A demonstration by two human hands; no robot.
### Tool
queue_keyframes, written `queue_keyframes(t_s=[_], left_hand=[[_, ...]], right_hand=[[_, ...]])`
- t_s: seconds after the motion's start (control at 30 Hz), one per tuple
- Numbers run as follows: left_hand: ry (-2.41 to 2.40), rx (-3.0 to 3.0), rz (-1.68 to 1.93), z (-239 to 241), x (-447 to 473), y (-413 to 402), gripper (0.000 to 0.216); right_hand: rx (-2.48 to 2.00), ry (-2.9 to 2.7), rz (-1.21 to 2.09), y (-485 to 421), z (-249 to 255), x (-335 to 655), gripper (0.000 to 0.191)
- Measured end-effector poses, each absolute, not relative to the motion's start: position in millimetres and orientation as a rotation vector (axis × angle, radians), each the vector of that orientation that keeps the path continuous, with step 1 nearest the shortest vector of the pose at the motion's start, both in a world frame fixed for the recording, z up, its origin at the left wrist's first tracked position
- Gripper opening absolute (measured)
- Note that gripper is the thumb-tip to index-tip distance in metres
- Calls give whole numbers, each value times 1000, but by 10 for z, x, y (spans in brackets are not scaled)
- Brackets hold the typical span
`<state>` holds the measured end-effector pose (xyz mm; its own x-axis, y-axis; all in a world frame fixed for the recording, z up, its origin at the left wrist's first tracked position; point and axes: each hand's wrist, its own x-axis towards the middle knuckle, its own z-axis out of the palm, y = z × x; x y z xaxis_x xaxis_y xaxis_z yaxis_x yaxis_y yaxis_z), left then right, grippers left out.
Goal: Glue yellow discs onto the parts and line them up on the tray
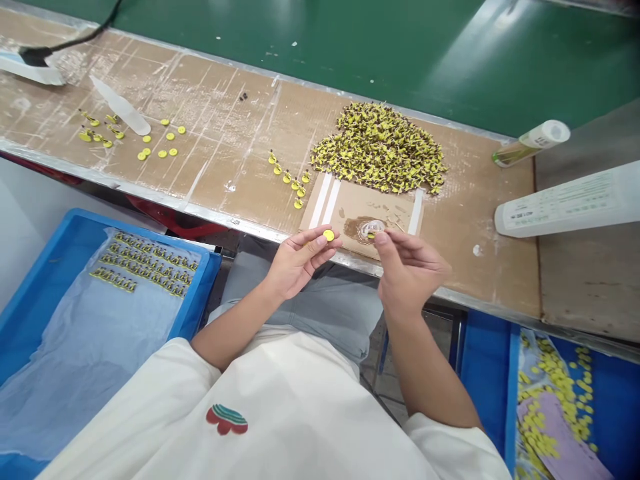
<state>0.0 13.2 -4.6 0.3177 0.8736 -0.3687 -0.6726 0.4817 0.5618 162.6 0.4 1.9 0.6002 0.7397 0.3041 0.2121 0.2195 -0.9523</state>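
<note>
My left hand [299,261] is closed in a pinch on a small round yellow disc [329,235] at the table's front edge. To its right, my right hand [411,272] pinches a tiny yellow and dark figure [371,235], mostly hidden by the fingertips. That figure is right at a clear, shiny blob [369,227] in a wet brown patch on a cardboard sheet [350,200] with white tape strips. Behind the sheet rises a heap of tiny yellow and dark pieces [385,150]. Several figures on yellow discs [295,185] stand left of the sheet.
Loose yellow discs [170,136] and a white nozzle bottle [121,107] lie at the table's left. Two bottles, one small [531,143] and one large [570,200], lie on the right. A blue tray [65,247] holds rows of figures; a blue bin [511,400] holds yellow discs.
</note>
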Motion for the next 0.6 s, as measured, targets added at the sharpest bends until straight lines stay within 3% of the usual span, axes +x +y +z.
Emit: queue_keyframes(t_s=[0.6], left_hand=[[715,365,1015,-52,15,86,27]], right_hand=[[-1259,-952,655,-48,-28,1261,19]])
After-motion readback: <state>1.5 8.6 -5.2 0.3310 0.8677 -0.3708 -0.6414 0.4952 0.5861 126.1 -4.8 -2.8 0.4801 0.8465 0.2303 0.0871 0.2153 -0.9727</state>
